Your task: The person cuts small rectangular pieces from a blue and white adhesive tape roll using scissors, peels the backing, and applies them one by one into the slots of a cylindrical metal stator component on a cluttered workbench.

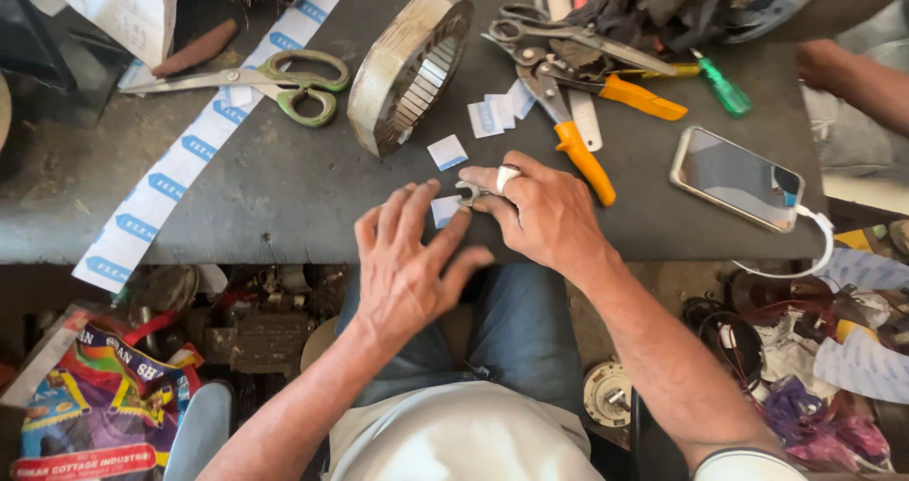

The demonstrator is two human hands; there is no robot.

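Note:
At the near edge of the dark worktable (284, 187), my left hand (412, 263) lies flat with its fingers spread, the fingertips on a small white and blue paper piece (443, 210). My right hand (540, 211) meets it from the right, thumb and forefinger pinched on the same piece, a ring on one finger. Another small paper piece (447, 151) lies just beyond the hands. A round laminated metal stator core (409, 64) stands tilted behind them.
Green-handled scissors (284, 83) lie on a long white paper strip (204, 131) at left. Orange-handled snips (578, 140), steel scissors (568, 36), a green screwdriver (721, 85) and a charging phone (737, 178) sit at right. Another person's arm (852, 79) shows far right. Clutter fills the floor below.

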